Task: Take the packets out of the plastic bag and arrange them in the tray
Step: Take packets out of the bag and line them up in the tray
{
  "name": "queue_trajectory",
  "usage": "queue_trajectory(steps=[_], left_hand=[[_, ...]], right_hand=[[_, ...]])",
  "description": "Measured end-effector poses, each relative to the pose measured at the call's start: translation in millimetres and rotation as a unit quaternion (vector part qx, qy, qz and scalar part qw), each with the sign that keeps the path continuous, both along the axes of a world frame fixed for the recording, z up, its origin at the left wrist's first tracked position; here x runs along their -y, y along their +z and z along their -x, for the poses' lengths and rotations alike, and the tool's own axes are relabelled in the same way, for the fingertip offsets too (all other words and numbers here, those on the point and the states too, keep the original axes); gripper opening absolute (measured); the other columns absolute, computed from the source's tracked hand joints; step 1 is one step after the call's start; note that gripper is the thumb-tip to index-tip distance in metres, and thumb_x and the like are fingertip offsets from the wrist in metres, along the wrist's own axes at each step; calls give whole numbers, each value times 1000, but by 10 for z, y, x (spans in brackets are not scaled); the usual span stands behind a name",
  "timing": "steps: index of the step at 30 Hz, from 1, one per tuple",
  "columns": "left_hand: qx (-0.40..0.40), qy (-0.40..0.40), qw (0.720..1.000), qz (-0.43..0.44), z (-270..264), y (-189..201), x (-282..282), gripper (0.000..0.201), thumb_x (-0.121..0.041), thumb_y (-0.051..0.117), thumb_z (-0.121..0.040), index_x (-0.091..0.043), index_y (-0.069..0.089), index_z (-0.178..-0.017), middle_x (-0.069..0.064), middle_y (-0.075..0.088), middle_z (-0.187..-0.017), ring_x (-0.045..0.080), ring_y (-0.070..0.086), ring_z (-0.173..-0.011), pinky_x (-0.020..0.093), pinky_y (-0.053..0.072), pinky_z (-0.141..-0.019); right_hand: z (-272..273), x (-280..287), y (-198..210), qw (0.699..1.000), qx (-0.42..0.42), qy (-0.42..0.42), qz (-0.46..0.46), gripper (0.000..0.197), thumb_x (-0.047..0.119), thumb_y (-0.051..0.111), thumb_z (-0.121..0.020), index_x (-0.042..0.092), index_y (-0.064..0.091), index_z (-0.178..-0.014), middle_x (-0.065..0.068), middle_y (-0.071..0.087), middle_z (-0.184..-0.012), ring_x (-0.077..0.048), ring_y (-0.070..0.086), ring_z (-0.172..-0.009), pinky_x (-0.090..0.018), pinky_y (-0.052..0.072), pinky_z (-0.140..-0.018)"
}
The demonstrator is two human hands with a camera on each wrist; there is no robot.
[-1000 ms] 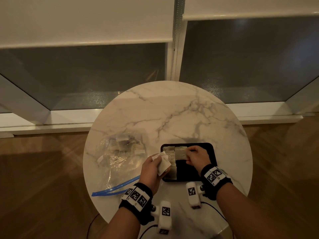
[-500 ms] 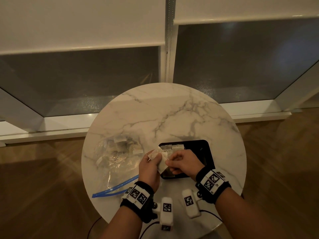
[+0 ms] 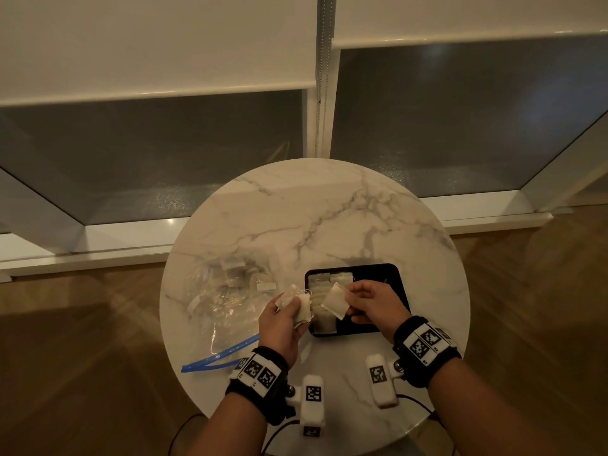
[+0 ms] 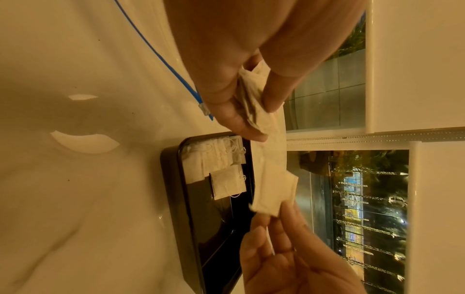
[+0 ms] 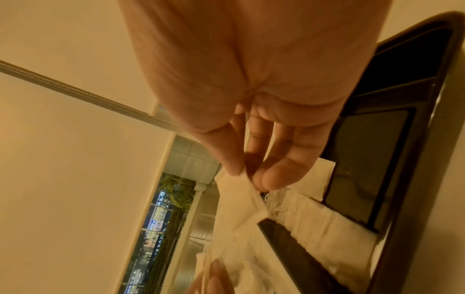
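Observation:
My left hand [image 3: 289, 307] grips a small bunch of white packets [image 3: 301, 309] just left of the black tray [image 3: 393, 274]. My right hand [image 3: 358, 301] pinches a single white packet [image 3: 335, 304] by its corner, held above the tray's left half. In the left wrist view the left hand [image 4: 251, 111] holds the bunch [image 4: 259, 111], and the single packet [image 4: 274, 191] hangs over the tray [image 4: 173, 199]. Several packets [image 3: 320, 287] lie in rows along the tray's left side. The clear plastic bag [image 3: 227, 291] with a blue zip strip lies left of the hands, with more packets inside.
The round marble table [image 3: 312, 218] stands in front of a window with lowered blinds. Its far half holds nothing. The tray's right half [image 3: 385, 284] shows bare black floor. Wooden floor surrounds the table.
My right hand left the tray, went to the bunch in my left hand and drew one packet off it. It now holds that packet above the tray.

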State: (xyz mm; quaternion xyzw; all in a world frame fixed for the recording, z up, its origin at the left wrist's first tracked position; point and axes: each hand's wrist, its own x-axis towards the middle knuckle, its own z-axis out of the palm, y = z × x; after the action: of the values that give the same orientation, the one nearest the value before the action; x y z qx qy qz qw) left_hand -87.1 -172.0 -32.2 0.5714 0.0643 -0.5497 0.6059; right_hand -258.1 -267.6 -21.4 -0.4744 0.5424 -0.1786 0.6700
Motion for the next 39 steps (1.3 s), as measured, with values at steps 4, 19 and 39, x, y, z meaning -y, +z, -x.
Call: queue_trajectory(steps=[4,19,39], left_hand=[[-5,5,1000,0,-14,-25,-37,28,-2,56,-99,-5,58,-126,22,69,-114,23,71,-85,34,62,-73],[13,14,1000,-18,-64,-104,-79,25,-6,57,-99,-5,60,-125,17,70,-106,26,68,-91,35,61,-77],[22,16,999,-36,-57,-178,38,26,-8,59,-99,-10,61,-125,20,70,-116,30,70,-101,31,59,-66]], right_hand=[[83,132,-123,998,-59,-15,35,9,10,61,-94,12,66,-102,-11,66,-95,-20,65,-79,-27,56,-59],[-128,593,-681,953,-253,122,118,15,11,71,-87,24,67,-80,2,59,-72,-14,58,-70,-23,49,-60],[-202,688,-788,951,-266,77,134,18,8,77,-79,22,65,-79,1,62,-68,-14,61,-66,-28,56,-70]])
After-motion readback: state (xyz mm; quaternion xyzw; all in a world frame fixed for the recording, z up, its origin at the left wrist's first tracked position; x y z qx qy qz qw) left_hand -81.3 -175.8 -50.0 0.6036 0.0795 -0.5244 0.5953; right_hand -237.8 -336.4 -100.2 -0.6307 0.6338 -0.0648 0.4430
